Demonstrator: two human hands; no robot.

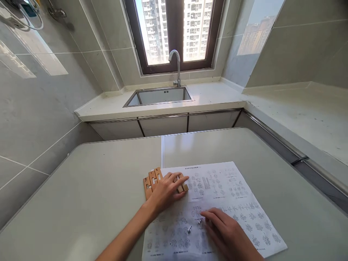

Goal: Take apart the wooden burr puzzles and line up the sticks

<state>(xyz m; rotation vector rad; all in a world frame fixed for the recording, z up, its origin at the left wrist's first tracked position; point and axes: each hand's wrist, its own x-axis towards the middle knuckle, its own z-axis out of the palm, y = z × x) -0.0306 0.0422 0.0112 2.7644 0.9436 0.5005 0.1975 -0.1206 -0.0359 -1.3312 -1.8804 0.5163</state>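
My left hand (166, 188) reaches over several notched wooden puzzle pieces (148, 187), some marked with numbers, at the top left of a printed sheet (217, 181). Its thumb and fingers curl around short wooden blocks (185, 187) at the right end of the row; the palm hides the middle of the row. On the sheet are rows of small assembly drawings with captions. My right hand (224, 228) rests low on the sheet, index finger stretched towards a drawing, with nothing visible in it. Two small ragged marks or scraps (189, 230) lie by its fingertips; I cannot tell which.
The sheet lies on a pale table (108, 188) with a seam down its middle. Beyond it a white counter (217, 96) holds a sink (163, 95) with a chrome tap (178, 69), under a window (175, 32). A metal-edged counter runs along the right, a tiled wall along the left.
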